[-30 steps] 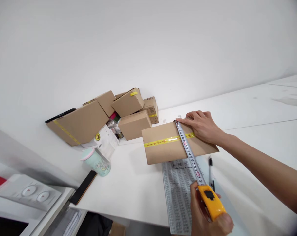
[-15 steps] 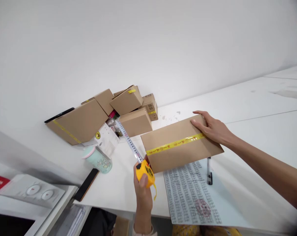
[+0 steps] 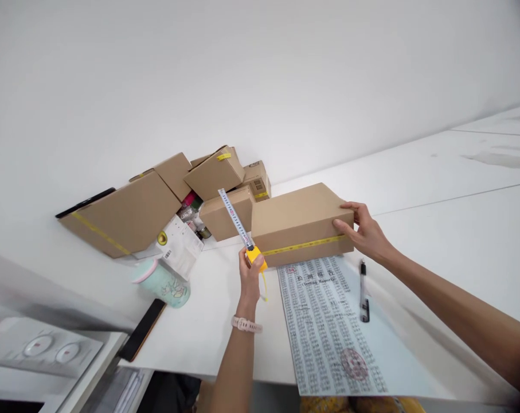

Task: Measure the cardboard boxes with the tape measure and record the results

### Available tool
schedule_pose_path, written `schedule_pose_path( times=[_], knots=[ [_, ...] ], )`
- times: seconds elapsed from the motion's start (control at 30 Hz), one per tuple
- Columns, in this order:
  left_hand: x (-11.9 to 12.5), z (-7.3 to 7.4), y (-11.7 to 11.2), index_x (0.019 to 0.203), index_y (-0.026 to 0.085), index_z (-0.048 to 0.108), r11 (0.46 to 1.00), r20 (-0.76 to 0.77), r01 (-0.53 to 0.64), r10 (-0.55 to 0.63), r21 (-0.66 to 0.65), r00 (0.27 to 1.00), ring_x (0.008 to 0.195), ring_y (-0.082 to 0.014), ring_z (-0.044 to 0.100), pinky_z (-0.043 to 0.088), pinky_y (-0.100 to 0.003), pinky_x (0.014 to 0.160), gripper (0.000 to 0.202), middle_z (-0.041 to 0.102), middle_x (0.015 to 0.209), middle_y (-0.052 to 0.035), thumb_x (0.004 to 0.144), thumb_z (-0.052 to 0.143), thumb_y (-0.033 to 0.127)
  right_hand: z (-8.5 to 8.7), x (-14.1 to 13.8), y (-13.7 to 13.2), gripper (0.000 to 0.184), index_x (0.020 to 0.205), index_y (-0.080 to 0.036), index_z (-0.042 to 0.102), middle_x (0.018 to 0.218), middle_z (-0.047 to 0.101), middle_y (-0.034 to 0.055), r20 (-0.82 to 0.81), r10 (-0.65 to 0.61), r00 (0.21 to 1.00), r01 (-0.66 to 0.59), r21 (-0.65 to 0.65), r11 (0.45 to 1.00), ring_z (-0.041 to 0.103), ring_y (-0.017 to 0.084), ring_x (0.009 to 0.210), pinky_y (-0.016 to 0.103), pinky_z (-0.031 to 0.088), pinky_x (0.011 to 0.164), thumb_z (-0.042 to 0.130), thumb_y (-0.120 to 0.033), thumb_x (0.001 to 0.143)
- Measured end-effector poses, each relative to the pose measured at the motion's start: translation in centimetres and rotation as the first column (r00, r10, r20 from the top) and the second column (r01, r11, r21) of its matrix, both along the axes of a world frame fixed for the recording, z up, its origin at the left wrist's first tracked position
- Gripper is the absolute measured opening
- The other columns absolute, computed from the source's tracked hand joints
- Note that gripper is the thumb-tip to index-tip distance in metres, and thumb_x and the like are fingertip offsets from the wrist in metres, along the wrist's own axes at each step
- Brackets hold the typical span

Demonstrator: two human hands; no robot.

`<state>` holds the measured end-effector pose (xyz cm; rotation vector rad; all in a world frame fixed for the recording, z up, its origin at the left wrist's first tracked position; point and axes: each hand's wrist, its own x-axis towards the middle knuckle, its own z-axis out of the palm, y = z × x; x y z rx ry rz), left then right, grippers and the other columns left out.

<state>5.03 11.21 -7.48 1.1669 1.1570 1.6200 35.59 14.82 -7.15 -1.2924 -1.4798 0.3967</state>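
The left hand (image 3: 250, 269) firmly wraps a yellow plastic tape measure (image 3: 255, 257); the right hand (image 3: 368, 234) pinches an oblong brown cardboard box (image 3: 296, 217) beyond the white desk's (image 3: 219, 327) front edge; bumping could bend the silver blade (image 3: 236, 220).

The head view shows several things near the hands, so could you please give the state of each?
Tape measure, partly pulled out, gripped in the left hand
Box, taped along its near side, gripped at its right end by the right hand
Report, flat, printed face up
Pen, lying down, capped or not unclear
Cup, seemingly closed
Wristband, fastened
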Motion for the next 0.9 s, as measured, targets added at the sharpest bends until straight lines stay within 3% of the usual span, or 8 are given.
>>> schedule_pose_path(
  times=[0.23,0.4,0.47,0.53,0.63,0.73,0.8,0.9],
  knots=[
    [1.2,0.3,0.0,0.114,0.019,0.055,0.999,-0.078,0.002,-0.005,-0.032,0.997,0.081,-0.0165,0.058,0.047,-0.027,0.071,0.058,0.06,0.094,-0.003,0.067,0.078,0.044,-2.6,0.8,0.8,0.051,0.127,-0.027,0.046,0.124,0.064,0.0113,0.004,-0.005,1.0,0.006,-0.041,0.999,0.064,0.03,0.105,0.045,0.053,0.08,0.056,-0.056,0.087],
    [1.0,3.4,-4.0,0.125,0.024,0.051,0.988,-0.301,0.112,-0.074,0.11,0.951,0.088,-0.0208,0.06,0.049,-0.03,0.074,0.067,0.061,0.115,-0.0086,0.066,0.079,0.036,-0.3,0.5,-1.2,0.048,0.126,-0.027,0.049,0.14,0.055,0.0139,-0.079,-0.089,0.993,0.095,0.084,0.992,0.059,0.033,0.114,0.05,0.052,0.083,0.055,-0.056,0.088],
    [0.9,4.6,-6.2,0.126,0.024,0.05,0.938,-0.446,0.345,-0.291,0.043,0.846,0.08,-0.0194,0.059,0.048,-0.029,0.067,0.067,0.062,0.111,-0.0085,0.067,0.079,0.033,2.1,0.5,-2.8,0.043,0.124,-0.028,0.051,0.124,0.065,0.0112,-0.249,-0.144,0.958,0.176,0.113,0.978,0.063,0.029,0.101,0.048,0.052,0.08,0.051,-0.056,0.09],
    [0.8,5.3,-8.0,0.128,0.024,0.05,0.837,-0.525,0.531,-0.514,-0.133,0.679,0.069,-0.0161,0.055,0.045,-0.025,0.058,0.07,0.062,0.098,-0.0054,0.065,0.079,0.029,4.7,0.8,-4.4,0.041,0.122,-0.03,0.052,0.106,0.071,0.0083,-0.477,-0.058,0.877,0.106,0.075,0.991,0.062,0.022,0.071,0.043,0.051,0.067,0.046,-0.058,0.092],
    [1.0,5.3,-9.5,0.132,0.024,0.051,0.724,-0.611,0.617,-0.648,-0.309,0.454,0.067,-0.0156,0.052,0.045,-0.025,0.059,0.078,0.061,0.088,-0.0017,0.06,0.082,0.027,7.2,1.8,-6.6,0.041,0.115,-0.029,0.059,0.087,0.069,0.0065,-0.683,0.057,0.728,-0.025,0.057,0.998,0.046,0.016,0.05,0.036,0.042,0.049,0.046,-0.06,0.092],
    [1.4,4.8,-9.9,0.135,0.025,0.05,0.678,-0.647,0.63,-0.68,-0.379,0.344,0.075,-0.0194,0.058,0.05,-0.03,0.07,0.083,0.064,0.094,-0.0033,0.059,0.084,0.027,7.3,2.4,-8.1,0.023,0.09,-0.029,0.068,0.077,0.062,0.0037,-0.666,0.06,0.744,-0.02,0.067,0.998,0.038,0.014,0.048,0.033,0.032,0.041,0.062,-0.051,0.088],
    [1.8,4.7,-9.7,0.14,0.026,0.045,0.685,-0.616,0.613,-0.692,-0.393,0.377,0.084,-0.0225,0.062,0.051,-0.033,0.077,0.087,0.065,0.106,-0.0062,0.062,0.083,0.025,6.5,2.1,-8.9,0.021,0.079,-0.029,0.068,0.074,0.058,0.0025,-0.614,0.051,0.787,-0.009,0.072,0.997,0.039,0.013,0.048,0.032,0.032,0.039,0.065,-0.048,0.087],
    [3.1,5.0,-9.0,0.139,0.026,0.043,0.734,-0.521,0.596,-0.665,-0.324,0.536,0.096,-0.0254,0.063,0.052,-0.036,0.083,0.082,0.062,0.119,-0.0095,0.066,0.081,0.023,4.9,0.2,-9.7,0.023,0.081,-0.028,0.067,0.068,0.058,0.0003,-0.488,0.104,0.867,-0.085,0.062,0.994,0.046,0.012,0.047,0.031,0.04,0.041,0.062,-0.048,0.089]
  ],
)
